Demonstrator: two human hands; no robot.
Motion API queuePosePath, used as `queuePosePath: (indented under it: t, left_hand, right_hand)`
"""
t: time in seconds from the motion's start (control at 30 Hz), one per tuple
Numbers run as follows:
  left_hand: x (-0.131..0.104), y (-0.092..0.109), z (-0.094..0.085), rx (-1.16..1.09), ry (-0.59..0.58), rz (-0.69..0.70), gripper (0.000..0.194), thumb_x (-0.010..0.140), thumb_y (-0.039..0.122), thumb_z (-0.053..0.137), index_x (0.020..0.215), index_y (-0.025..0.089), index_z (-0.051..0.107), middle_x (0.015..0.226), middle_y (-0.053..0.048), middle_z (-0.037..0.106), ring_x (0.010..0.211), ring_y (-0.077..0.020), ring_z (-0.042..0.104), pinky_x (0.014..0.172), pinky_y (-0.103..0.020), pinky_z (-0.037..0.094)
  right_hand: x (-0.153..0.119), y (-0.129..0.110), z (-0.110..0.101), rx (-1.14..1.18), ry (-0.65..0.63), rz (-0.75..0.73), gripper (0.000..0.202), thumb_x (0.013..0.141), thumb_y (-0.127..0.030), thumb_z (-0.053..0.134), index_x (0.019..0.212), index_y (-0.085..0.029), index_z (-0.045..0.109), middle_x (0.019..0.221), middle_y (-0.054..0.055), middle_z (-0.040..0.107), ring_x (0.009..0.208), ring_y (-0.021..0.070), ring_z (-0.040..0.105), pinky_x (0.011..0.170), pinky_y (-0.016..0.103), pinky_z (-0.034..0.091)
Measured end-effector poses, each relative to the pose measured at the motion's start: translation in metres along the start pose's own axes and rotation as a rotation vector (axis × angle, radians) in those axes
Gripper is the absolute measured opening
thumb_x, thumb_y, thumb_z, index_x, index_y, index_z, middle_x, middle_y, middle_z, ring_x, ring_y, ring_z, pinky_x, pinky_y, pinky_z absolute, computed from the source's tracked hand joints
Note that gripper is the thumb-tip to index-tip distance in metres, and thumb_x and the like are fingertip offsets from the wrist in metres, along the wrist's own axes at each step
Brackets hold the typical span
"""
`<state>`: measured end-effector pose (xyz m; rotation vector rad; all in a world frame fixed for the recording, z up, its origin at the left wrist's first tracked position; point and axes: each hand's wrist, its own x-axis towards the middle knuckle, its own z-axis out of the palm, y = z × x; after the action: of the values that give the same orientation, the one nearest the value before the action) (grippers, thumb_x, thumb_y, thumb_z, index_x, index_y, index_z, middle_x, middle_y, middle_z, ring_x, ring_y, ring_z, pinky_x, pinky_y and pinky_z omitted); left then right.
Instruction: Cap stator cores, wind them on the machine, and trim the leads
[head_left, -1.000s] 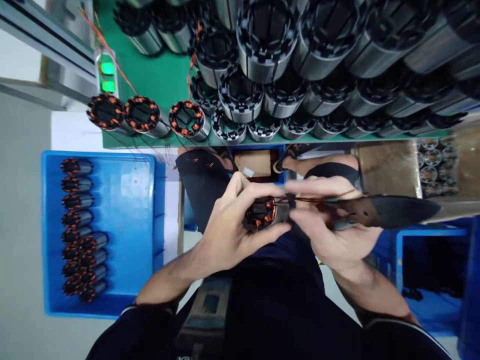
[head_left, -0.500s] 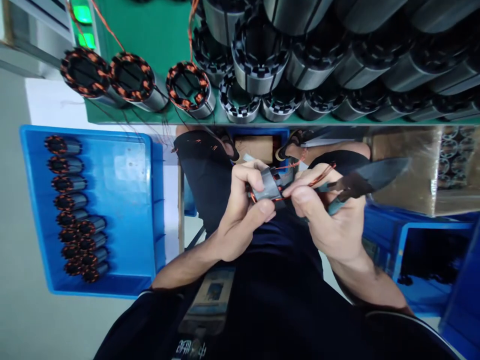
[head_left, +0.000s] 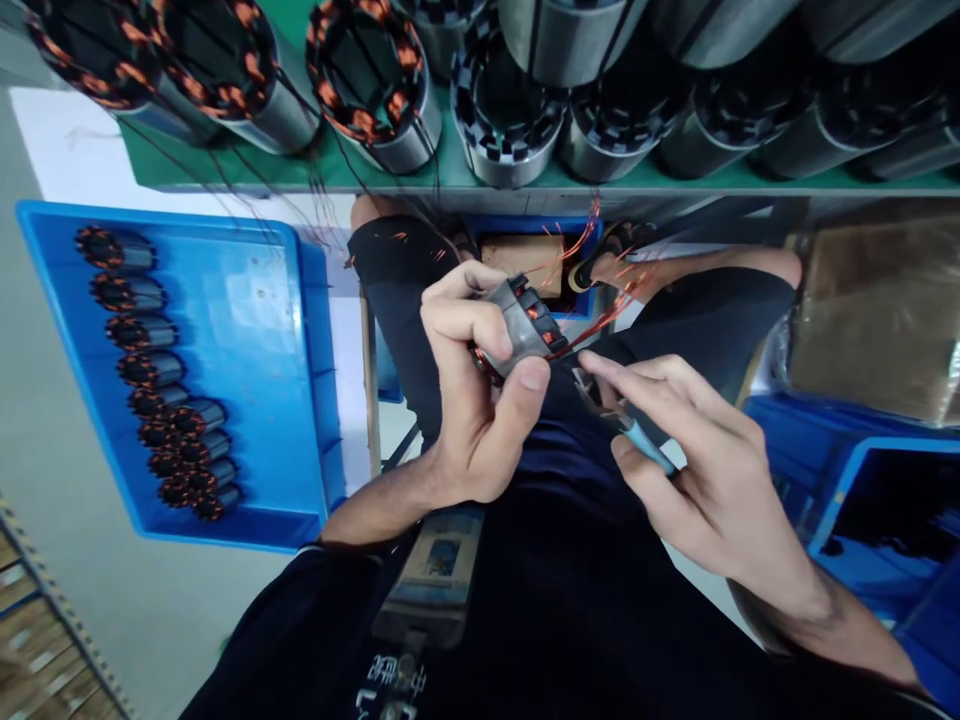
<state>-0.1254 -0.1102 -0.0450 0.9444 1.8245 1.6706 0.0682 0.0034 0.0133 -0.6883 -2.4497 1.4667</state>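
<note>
My left hand grips a motor stator, a grey metal ring with black insulation and copper windings, tilted above my lap. Several long copper wires run from its right end, up and to the right. My right hand is just right of the stator, with a small pair of cutters in it. The cutters have a light blue handle, and their metal jaws point toward the stator's lower right end. My right index fingertip is close to the wires; whether it touches them I cannot tell.
Along the green bench ahead stand wound stators with loose wires and several rows of bare stator cores. A blue bin at left holds finished-looking stators. Another blue bin and a carton are at right.
My right hand has drawn back from the stator, down and right. The cutters have swung round from pointing right to pointing at the stator. The wires now stretch out free. My view has shifted.
</note>
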Motion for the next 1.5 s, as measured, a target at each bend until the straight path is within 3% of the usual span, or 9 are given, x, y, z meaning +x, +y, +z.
queuePosePath:
  t: [0.1, 0.5, 0.7, 0.9, 1.0, 1.07, 1.17, 1.3, 1.5]
  left_hand:
    - [0.000, 0.003, 0.001, 0.063, 0.095, 0.131, 0.022, 0.111, 0.053, 0.069, 0.112, 0.035, 0.055, 0.109, -0.007, 0.055, 0.139, -0.0371, 0.061, 0.120, -0.075, 0.055]
    - [-0.005, 0.004, 0.001, 0.205, 0.043, 0.189, 0.025, 0.115, 0.057, 0.061, 0.113, 0.034, 0.052, 0.106, -0.007, 0.058, 0.139, -0.0348, 0.067, 0.112, -0.068, 0.065]
    - [-0.004, -0.005, 0.003, 0.202, 0.049, 0.304, 0.017, 0.111, 0.046, 0.061, 0.116, 0.032, 0.051, 0.103, -0.006, 0.053, 0.131, -0.0347, 0.062, 0.099, -0.062, 0.063]
    - [-0.009, -0.015, 0.005, 0.209, -0.024, 0.154, 0.017, 0.116, 0.043, 0.063, 0.116, 0.032, 0.050, 0.112, -0.008, 0.053, 0.137, -0.0357, 0.056, 0.119, -0.067, 0.053]
    - [-0.009, -0.052, 0.013, 0.239, -0.008, 0.056, 0.024, 0.121, 0.054, 0.058, 0.116, 0.032, 0.051, 0.119, -0.009, 0.054, 0.136, -0.0342, 0.058, 0.121, -0.064, 0.055]
    - [-0.006, -0.094, 0.022, 0.260, 0.010, 0.016, 0.036, 0.120, 0.066, 0.056, 0.116, 0.031, 0.052, 0.122, -0.010, 0.057, 0.130, -0.0335, 0.058, 0.122, -0.063, 0.055]
    - [-0.001, -0.164, 0.036, 0.283, -0.003, -0.135, 0.055, 0.114, 0.086, 0.048, 0.117, 0.031, 0.052, 0.127, -0.013, 0.061, 0.131, -0.0359, 0.057, 0.131, -0.069, 0.051]
    - [0.005, -0.232, 0.046, 0.326, -0.003, -0.302, 0.037, 0.115, 0.067, 0.062, 0.115, 0.031, 0.053, 0.132, -0.015, 0.064, 0.136, -0.0368, 0.057, 0.138, -0.071, 0.045]
    - [0.013, -0.267, 0.048, 0.367, 0.028, -0.369, 0.025, 0.114, 0.045, 0.070, 0.110, 0.030, 0.051, 0.129, -0.014, 0.067, 0.140, -0.0378, 0.058, 0.141, -0.069, 0.042]
  right_hand:
    - [0.001, 0.003, 0.003, 0.015, -0.009, 0.014, 0.080, 0.104, -0.005, 0.065, 0.180, -0.031, 0.062, 0.133, 0.007, 0.073, 0.117, 0.0194, 0.075, 0.110, 0.034, 0.066]
    - [-0.006, 0.009, 0.002, 0.067, 0.002, 0.016, 0.085, 0.103, -0.003, 0.068, 0.181, -0.035, 0.061, 0.129, 0.007, 0.076, 0.115, 0.0220, 0.076, 0.098, 0.035, 0.067]
    - [-0.005, 0.012, 0.004, 0.050, 0.016, 0.034, 0.079, 0.106, -0.006, 0.069, 0.179, -0.035, 0.063, 0.111, 0.003, 0.073, 0.087, 0.0153, 0.069, 0.081, 0.031, 0.065]
    - [0.009, 0.038, 0.018, 0.035, 0.090, 0.018, 0.050, 0.112, -0.029, 0.082, 0.162, -0.034, 0.080, 0.117, 0.004, 0.089, 0.083, 0.0171, 0.075, 0.083, 0.033, 0.067]
    - [0.029, 0.074, 0.031, 0.075, 0.028, 0.146, 0.040, 0.122, -0.049, 0.066, 0.145, -0.026, 0.089, 0.103, 0.005, 0.089, 0.083, 0.0199, 0.077, 0.088, 0.036, 0.065]
    - [0.045, 0.108, 0.043, 0.128, -0.047, 0.259, 0.055, 0.122, -0.065, 0.059, 0.119, -0.022, 0.093, 0.084, 0.004, 0.083, 0.076, 0.0197, 0.073, 0.084, 0.036, 0.060]
    - [0.069, 0.163, 0.065, 0.172, -0.129, 0.345, 0.076, 0.117, -0.084, 0.056, 0.078, -0.021, 0.077, 0.064, 0.002, 0.069, 0.064, 0.0159, 0.062, 0.071, 0.033, 0.052]
    - [0.094, 0.217, 0.090, 0.256, -0.213, 0.438, 0.085, 0.107, -0.098, 0.056, 0.071, -0.022, 0.068, 0.054, -0.002, 0.060, 0.049, 0.0101, 0.049, 0.056, 0.030, 0.044]
    - [0.117, 0.248, 0.105, 0.395, -0.296, 0.518, 0.073, 0.106, -0.092, 0.068, 0.080, -0.024, 0.069, 0.053, -0.005, 0.060, 0.045, 0.0067, 0.044, 0.045, 0.025, 0.040]
